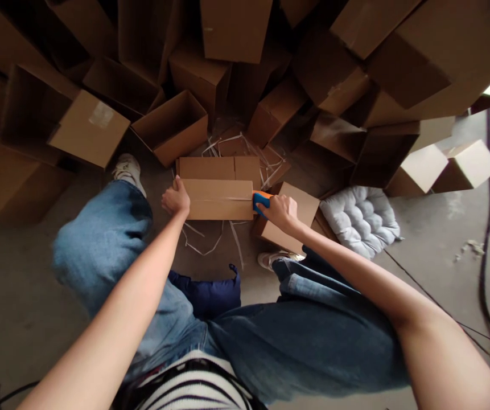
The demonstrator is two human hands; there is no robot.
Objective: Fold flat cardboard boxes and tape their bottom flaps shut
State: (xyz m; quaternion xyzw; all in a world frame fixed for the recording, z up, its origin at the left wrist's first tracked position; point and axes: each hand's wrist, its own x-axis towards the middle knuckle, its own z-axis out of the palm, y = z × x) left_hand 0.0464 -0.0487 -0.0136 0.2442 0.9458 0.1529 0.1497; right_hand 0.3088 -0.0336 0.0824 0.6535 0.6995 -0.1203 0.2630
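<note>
A long cardboard box lies crosswise in front of me, with a shiny strip of tape along its top seam. My left hand grips its left end, thumb near the upper corner and the other fingers partly hidden. In my right hand is a blue and orange tape dispenser, held against the box's right end. Its roll is mostly hidden by my fingers. Directly behind the taped box sits a flat cardboard piece or second box, which I cannot fully make out.
Many open cardboard boxes are piled beyond. White strapping strips lie on the floor around the work. A tilted box and a grey tufted cushion are at the right. Dark cables run along the floor there.
</note>
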